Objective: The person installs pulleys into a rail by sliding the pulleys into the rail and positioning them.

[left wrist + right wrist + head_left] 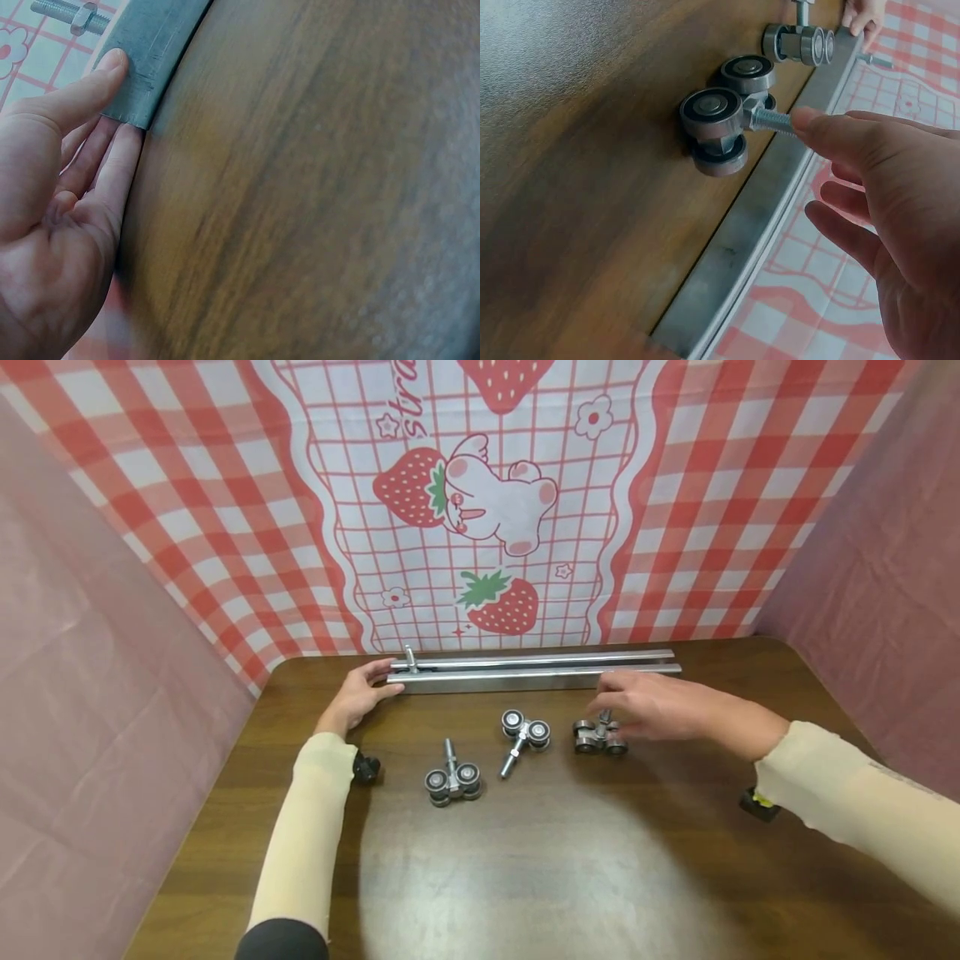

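Note:
A long metal track rail lies along the back of the table. At its left end, my left hand grips it, thumb on the front wall and fingers at the open end. Close to that hand, a threaded bolt with a nut stands up out of the rail's slot. My right hand pinches the threaded stem of a roller trolley by its tip, in front of the rail's right part. The trolley's bearing wheels are low over the table; whether they touch it I cannot tell.
Two more roller trolleys lie on the wooden table: one at centre left with its stem pointing back, another nearer the rail with its stem pointing forward. A strawberry-print cloth hangs directly behind the rail.

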Motion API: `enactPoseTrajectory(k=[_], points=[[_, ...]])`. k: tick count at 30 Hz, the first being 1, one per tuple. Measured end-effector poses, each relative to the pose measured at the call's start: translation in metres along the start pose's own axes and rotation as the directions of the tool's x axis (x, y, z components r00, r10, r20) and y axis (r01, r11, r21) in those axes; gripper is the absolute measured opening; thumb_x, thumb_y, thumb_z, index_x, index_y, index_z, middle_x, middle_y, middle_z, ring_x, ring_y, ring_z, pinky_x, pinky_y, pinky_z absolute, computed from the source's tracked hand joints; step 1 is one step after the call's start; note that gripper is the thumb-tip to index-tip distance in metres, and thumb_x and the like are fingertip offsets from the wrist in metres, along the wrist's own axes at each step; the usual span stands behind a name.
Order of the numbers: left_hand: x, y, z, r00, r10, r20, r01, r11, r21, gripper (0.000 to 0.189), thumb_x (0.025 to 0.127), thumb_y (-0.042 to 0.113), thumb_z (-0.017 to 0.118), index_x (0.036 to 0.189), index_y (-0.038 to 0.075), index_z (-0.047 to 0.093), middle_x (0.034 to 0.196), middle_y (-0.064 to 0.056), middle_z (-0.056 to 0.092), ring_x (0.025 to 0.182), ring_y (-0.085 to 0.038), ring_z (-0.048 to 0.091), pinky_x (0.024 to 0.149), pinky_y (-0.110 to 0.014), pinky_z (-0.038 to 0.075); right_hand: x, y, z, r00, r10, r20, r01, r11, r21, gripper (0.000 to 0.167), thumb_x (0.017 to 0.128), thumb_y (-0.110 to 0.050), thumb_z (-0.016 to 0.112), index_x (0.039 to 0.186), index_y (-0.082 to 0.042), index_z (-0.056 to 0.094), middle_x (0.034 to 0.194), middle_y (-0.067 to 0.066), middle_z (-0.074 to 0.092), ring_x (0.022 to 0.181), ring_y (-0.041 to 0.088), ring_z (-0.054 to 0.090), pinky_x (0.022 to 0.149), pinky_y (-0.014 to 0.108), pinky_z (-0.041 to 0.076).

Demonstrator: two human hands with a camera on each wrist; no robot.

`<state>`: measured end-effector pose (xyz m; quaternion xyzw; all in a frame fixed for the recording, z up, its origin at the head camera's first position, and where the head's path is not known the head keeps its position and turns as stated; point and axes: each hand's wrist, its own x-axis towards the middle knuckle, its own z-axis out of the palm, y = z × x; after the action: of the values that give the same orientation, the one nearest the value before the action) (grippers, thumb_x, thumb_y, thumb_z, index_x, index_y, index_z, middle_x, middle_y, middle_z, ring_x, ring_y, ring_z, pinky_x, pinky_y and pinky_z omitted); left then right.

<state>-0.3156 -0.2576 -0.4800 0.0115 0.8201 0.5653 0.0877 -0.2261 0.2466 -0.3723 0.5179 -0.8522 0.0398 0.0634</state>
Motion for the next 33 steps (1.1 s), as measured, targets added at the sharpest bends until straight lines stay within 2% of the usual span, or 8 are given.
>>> enactPoseTrajectory(k=[5,11,18,24,29,33], points=[[0.0,0.0,0.0,1.0,-0.003,-0.001,0.003,1.0,0.004,0.07,0.109,0.006,0.074,0.171,0.002,0.044,0.177,-0.027,0.045,0.17,-0.041,0.039,0.14,-0.052,0.038,-0.008,0.003,0.001,0.999,0.004,-0.049,-0.004,1.0,-0.004,0.049,0.077,-0.01,0.105,0.121,-0.018,0.083,0.105,-0.001,0.065,0.092,0.009,0.059,0.075,0.033,0.06],[0.0,0.0,0.0,1.0,-0.013,0.001,0.013,1.0,-0.005,0.07,0.109,0.005,0.074,0.172,0.002,0.044,0.177,-0.026,0.046,0.17,-0.04,0.04,0.14,-0.051,0.038,-0.015,0.004,0.002,0.995,0.045,-0.091,-0.045,0.999,0.003,0.054,0.077,-0.01,0.105,0.126,-0.015,0.081,0.109,0.002,0.068,0.092,0.01,0.062,0.074,0.034,0.062],[-0.001,0.002,0.0,1.0,-0.003,-0.001,0.003,1.0,0.021,0.07,0.11,0.007,0.074,0.172,0.002,0.043,0.178,-0.027,0.044,0.171,-0.041,0.038,0.141,-0.052,0.037,-0.017,0.005,0.003,0.978,0.047,-0.201,-0.04,0.999,0.035,0.059,0.076,-0.005,0.104,0.128,-0.013,0.08,0.113,0.003,0.071,0.094,0.011,0.068,0.074,0.036,0.066],[-0.003,0.004,0.0,1.0,-0.001,-0.002,0.001,1.0,0.023,0.07,0.11,0.008,0.073,0.173,0.002,0.042,0.178,-0.027,0.043,0.171,-0.041,0.038,0.141,-0.051,0.036,-0.019,0.006,0.005,0.968,0.06,-0.244,-0.046,0.997,0.065,0.06,0.076,-0.005,0.104,0.13,-0.014,0.08,0.119,0.003,0.074,0.098,0.014,0.074,0.077,0.039,0.068],[-0.003,0.002,0.001,1.0,-0.003,0.001,0.003,1.0,0.016,0.07,0.11,0.008,0.073,0.172,0.002,0.043,0.177,-0.028,0.044,0.17,-0.041,0.039,0.141,-0.051,0.036,-0.023,0.004,0.01,0.946,0.107,-0.305,-0.074,0.99,0.118,0.067,0.073,-0.005,0.105,0.134,-0.013,0.079,0.123,0.004,0.077,0.104,0.016,0.076,0.081,0.041,0.068],[-0.003,0.002,0.002,1.0,-0.002,-0.004,0.002,1.0,0.014,0.069,0.11,0.007,0.073,0.172,0.002,0.044,0.177,-0.027,0.045,0.17,-0.041,0.039,0.141,-0.051,0.037,-0.026,0.001,0.018,0.919,0.161,-0.361,-0.103,0.979,0.175,0.07,0.072,-0.002,0.104,0.136,-0.012,0.078,0.126,0.005,0.077,0.1,0.017,0.076,0.08,0.03,0.066]])
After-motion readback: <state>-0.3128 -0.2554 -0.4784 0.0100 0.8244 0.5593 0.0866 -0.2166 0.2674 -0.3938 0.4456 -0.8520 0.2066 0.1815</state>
